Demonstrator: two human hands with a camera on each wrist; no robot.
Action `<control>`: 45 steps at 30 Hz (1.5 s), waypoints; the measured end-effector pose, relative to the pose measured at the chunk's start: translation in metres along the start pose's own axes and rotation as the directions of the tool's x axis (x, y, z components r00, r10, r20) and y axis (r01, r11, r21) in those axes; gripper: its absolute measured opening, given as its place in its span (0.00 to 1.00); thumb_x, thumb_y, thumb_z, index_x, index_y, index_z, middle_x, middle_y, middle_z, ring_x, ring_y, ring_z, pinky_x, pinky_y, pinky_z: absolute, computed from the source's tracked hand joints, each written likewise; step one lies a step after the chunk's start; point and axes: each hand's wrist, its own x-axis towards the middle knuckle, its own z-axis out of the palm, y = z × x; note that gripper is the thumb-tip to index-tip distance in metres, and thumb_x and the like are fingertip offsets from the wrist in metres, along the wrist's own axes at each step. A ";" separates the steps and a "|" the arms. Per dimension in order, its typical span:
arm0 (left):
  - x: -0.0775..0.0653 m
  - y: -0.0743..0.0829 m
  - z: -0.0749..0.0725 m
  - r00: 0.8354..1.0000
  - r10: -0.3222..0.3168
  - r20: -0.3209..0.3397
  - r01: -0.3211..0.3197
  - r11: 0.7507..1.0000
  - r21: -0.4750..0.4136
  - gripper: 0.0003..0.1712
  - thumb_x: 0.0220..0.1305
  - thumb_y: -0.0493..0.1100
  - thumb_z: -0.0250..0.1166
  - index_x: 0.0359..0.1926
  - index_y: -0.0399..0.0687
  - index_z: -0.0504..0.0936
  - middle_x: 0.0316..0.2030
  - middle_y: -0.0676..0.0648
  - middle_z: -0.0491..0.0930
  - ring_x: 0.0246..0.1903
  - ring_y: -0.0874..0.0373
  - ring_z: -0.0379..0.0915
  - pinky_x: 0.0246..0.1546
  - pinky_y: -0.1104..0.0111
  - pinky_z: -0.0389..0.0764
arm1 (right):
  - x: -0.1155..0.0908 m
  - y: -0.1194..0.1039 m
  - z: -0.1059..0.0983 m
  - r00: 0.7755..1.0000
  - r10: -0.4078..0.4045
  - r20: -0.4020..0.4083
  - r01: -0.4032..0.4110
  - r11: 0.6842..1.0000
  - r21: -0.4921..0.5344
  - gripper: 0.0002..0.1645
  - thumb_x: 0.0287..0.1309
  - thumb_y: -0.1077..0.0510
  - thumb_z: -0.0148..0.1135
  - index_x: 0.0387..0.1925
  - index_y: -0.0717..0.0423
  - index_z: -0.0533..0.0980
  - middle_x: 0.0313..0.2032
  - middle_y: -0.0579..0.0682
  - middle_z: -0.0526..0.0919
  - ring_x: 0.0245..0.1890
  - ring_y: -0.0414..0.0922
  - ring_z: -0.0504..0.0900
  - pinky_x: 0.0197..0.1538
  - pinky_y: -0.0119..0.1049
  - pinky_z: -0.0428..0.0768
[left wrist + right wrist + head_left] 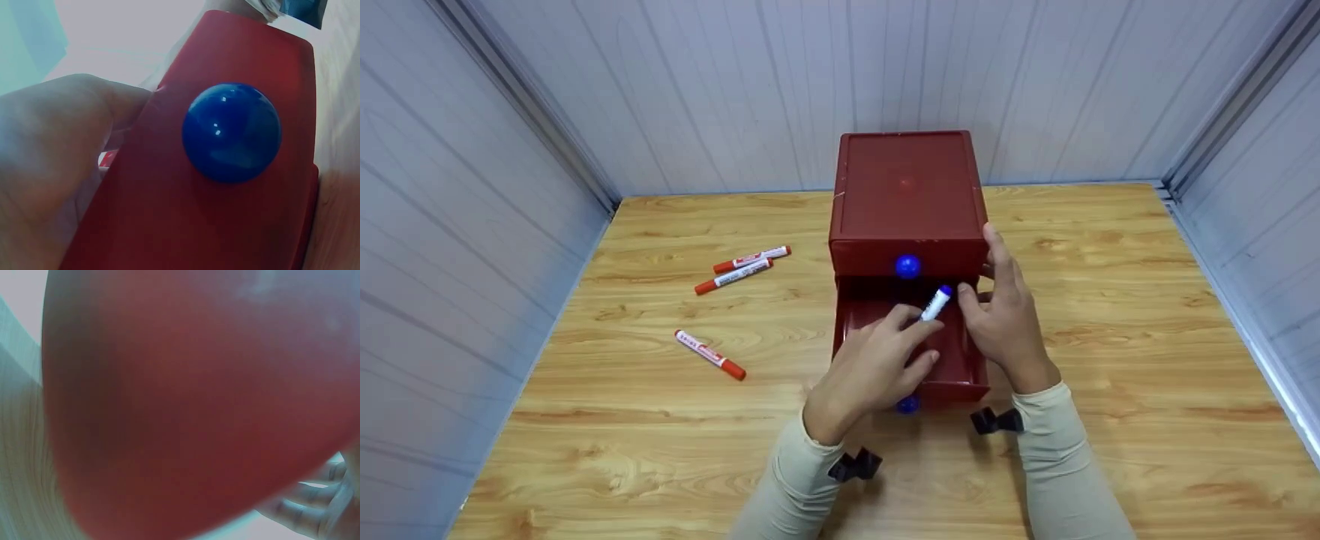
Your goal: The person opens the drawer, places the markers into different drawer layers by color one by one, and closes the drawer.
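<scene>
A dark red two-drawer box (911, 187) stands on the table, its lower drawer (960, 367) pulled out. My left hand (877, 364) is over that drawer and holds a white marker with a blue end (936, 304) between its fingers, the lower part of the marker hidden behind them. In the left wrist view, the drawer's front (169, 214) with its blue round knob (232, 133) fills the middle. At the box's right side, my right hand (1005, 322) touches it with fairly straight fingers, thumb by the drawer's edge. Blurred red plastic (197, 410) covers most of the right wrist view.
Left of the box lie two red-capped markers close together, an upper one (754, 259) and a lower one (735, 276). Another red-capped marker (709, 354) lies nearer the front. The upper drawer, with its blue knob (908, 266), is closed. Pale panels (720, 90) wall the table.
</scene>
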 end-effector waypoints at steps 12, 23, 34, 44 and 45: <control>-0.003 0.001 0.000 0.999 0.034 -0.011 -0.034 0.999 0.014 0.16 0.69 0.50 0.64 0.54 0.52 0.85 0.42 0.53 0.82 0.33 0.61 0.78 0.29 0.67 0.79 | 0.000 0.000 0.000 1.000 0.013 -0.002 -0.013 1.000 -0.006 0.49 0.64 0.68 0.59 0.79 0.42 0.49 0.65 0.58 0.68 0.57 0.53 0.77 0.41 0.48 0.85; -0.014 0.002 -0.002 0.991 0.112 -0.076 -0.110 0.994 0.025 0.13 0.69 0.48 0.64 0.51 0.51 0.86 0.39 0.54 0.83 0.31 0.64 0.76 0.31 0.68 0.79 | 0.001 0.000 0.000 1.000 0.018 -0.001 -0.018 1.000 -0.009 0.49 0.64 0.68 0.58 0.79 0.42 0.49 0.64 0.59 0.69 0.56 0.53 0.77 0.40 0.48 0.85; -0.035 -0.002 -0.009 0.985 0.155 -0.069 -0.155 0.988 0.004 0.15 0.64 0.53 0.70 0.48 0.53 0.86 0.35 0.55 0.81 0.32 0.62 0.77 0.32 0.66 0.79 | -0.001 -0.002 -0.001 0.999 0.043 0.021 -0.043 0.999 0.009 0.50 0.64 0.67 0.59 0.79 0.39 0.48 0.65 0.57 0.68 0.58 0.52 0.76 0.42 0.48 0.84; -0.041 0.000 -0.012 0.987 0.158 -0.036 -0.157 0.987 0.011 0.18 0.59 0.53 0.74 0.50 0.58 0.85 0.36 0.57 0.80 0.35 0.62 0.77 0.35 0.67 0.78 | -0.002 0.000 -0.001 0.999 0.040 0.019 -0.040 0.999 -0.003 0.50 0.65 0.67 0.59 0.79 0.39 0.47 0.65 0.57 0.68 0.58 0.52 0.76 0.43 0.51 0.84; -0.041 0.001 -0.012 0.988 0.153 -0.030 -0.153 0.988 0.013 0.19 0.59 0.53 0.74 0.50 0.58 0.85 0.36 0.57 0.80 0.35 0.63 0.77 0.35 0.67 0.78 | -0.001 0.000 -0.001 0.999 0.036 0.021 -0.036 0.999 -0.002 0.50 0.65 0.67 0.59 0.79 0.39 0.47 0.65 0.57 0.68 0.58 0.52 0.76 0.43 0.51 0.84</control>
